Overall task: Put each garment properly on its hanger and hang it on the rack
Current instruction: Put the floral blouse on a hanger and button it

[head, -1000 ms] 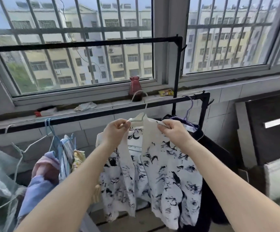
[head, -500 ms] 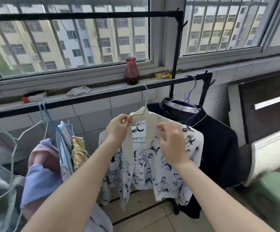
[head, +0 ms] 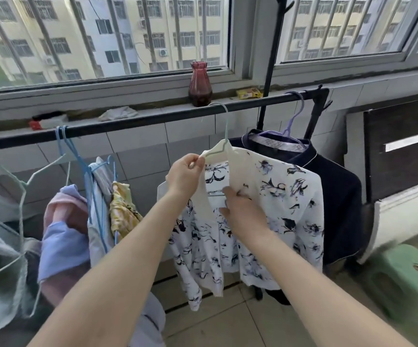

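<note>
right hand: seen at 6 o'clock of frame centre, nearest the camera. Fingers are curled onto the right front edge of the printed blouse; fabric looks pinched, but the thumb is hidden, so the exact grip cannot be told.
left hand: at 9 o'clock of the right hand, slightly higher. Thumb and forefinger are closed in a pinch on the left collar edge of the blouse; remaining fingers are curled.
printed blouse: white with a dark floral print, front open, both front edges held. It is carried on the pale green hanger.
pale green hanger: hook is looped over the rack bar; shoulders are covered by the blouse collar, lower bar glimpsed between the front edges.
navy garment: at 3 o'clock of the blouse, just behind it and partly covered. It is hung on a purple hanger near the right end of the bar.
blue hangers: at 9 o'clock of the left hand, hooked on the same bar, loaded with a yellow garment and a lilac-pink garment.
green stool: on the floor at 4 o'clock.
red vase: at 12 o'clock, on the windowsill behind the bar.
yellow box: on the sill, at 3 o'clock of the vase.
</note>
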Available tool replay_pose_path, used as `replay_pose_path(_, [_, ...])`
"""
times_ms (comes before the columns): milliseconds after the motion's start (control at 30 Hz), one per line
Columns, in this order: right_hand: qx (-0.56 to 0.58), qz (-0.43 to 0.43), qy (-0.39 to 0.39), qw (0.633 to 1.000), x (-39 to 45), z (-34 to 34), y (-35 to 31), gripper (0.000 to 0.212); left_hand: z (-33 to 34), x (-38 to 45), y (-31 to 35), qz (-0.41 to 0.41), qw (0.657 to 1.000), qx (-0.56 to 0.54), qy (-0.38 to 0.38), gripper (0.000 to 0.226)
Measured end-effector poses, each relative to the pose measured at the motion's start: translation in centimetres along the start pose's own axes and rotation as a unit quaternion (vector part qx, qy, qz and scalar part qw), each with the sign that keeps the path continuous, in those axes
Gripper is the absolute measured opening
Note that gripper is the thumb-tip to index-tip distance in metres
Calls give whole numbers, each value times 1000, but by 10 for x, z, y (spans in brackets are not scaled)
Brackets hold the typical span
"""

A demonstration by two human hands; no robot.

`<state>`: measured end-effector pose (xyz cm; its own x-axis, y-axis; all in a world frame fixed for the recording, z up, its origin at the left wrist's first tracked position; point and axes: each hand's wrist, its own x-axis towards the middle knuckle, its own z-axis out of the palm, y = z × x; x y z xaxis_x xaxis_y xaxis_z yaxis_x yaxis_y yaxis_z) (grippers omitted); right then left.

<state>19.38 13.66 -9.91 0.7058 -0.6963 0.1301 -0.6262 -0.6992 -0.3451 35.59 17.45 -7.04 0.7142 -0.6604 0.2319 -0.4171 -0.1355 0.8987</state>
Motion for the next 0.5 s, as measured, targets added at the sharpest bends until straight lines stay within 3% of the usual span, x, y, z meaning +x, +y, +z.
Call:
replay_pose_path(100, [29,-22,56,998,-12,14,2,37,1,0,2,-5,1000,-3,2,24])
replay_pose_path(167, [16,-6,16,1000,-13,27,7,31,1,1,1,-7,1000,1,5,26])
replay_pose_path(300, [24,44,-108,993,-4,46,14,44,2,2,2,-17,1000,-6,6,26])
replay_pose_path(400, [171,78,-167,968,6,54,9,57,3,3,2,-19,1000,-13,9,25])
replay_pose_path(500, [273,107,-182,939,17,69,4,41,2,2,2,-18,1000,-13,12,25])
